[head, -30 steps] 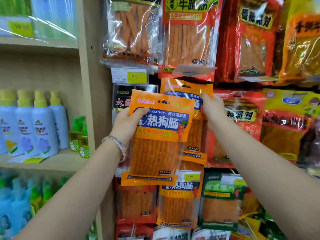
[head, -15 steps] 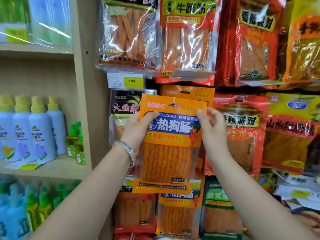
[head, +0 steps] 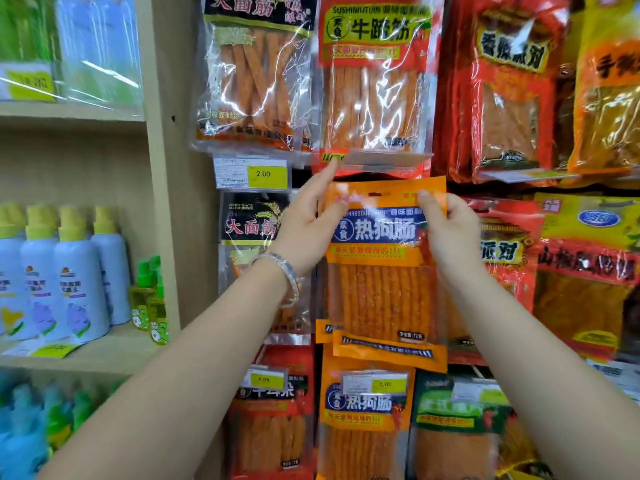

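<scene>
An orange snack packet (head: 384, 296) with a blue label band and orange sticks inside is held upright against the hanging display, its top just under a clear price-tag holder (head: 384, 160). My left hand (head: 306, 230), with a bracelet at the wrist, grips the packet's upper left edge; its index finger points up to the holder. My right hand (head: 446, 233) pinches the upper right corner, thumb on the front. Another packet of the same kind hangs directly behind it, mostly hidden.
Rows of snack packets hang all round: clear ones (head: 252, 74) above, red ones (head: 509, 84) to the right, more orange ones (head: 363, 420) below. A wooden shelf post (head: 166, 188) stands on the left, with white spray bottles (head: 76, 282) and small green bottles (head: 149, 299) on a shelf.
The packet has risen and moved right, level with the hook row. My right hand went from the hanging packets to the packet's right corner. My left index finger now reaches up to the tag holder.
</scene>
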Tool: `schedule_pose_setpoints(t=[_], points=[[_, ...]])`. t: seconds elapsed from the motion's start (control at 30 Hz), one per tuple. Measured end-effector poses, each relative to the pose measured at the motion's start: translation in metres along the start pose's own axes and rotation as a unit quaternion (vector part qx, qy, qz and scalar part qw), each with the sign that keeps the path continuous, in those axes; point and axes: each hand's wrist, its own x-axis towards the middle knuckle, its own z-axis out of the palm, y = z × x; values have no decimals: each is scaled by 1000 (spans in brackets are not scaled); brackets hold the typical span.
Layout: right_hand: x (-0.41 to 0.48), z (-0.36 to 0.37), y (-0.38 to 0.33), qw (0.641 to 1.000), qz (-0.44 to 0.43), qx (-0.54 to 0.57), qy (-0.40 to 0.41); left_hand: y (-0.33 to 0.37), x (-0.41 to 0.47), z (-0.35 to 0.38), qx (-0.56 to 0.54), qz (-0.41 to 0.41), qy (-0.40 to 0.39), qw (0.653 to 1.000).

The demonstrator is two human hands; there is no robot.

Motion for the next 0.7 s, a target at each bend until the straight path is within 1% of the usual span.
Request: schedule_pose_setpoints(t=[0.2,0.33,0.4,0.47,0.5,0.53,0.6,0.63,0.67,0.7], points=[[16,8,6,999,28,-20,10,0,2,6,-16,3,4,1000],[13,7,13,998,13,-54,9,-12,-6,9,-29,7,-14,999],[6,5,17,997,-17,-78,17,-26,-14,11,25,-2,-31,999],[-9,0,21,990,-66,-120,22,-45,-27,13,124,-2,-41,991],[-17,-3,25,980,-114,-163,24,-55,-34,14,168,2,-48,985],[-25,-7,30,958,-173,-228,26,-65,-42,15,200,9,-60,978],[-38,-13,40,885,-283,-369,0,-82,-55,18,242,18,-96,965],[-43,-15,46,850,-314,-422,-28,-89,-61,20,261,18,-117,958],[-48,-15,52,823,-325,-462,-58,-95,-66,22,282,19,-135,950],[-51,-15,57,805,-323,-490,-83,-101,-68,24,304,21,-149,941]])
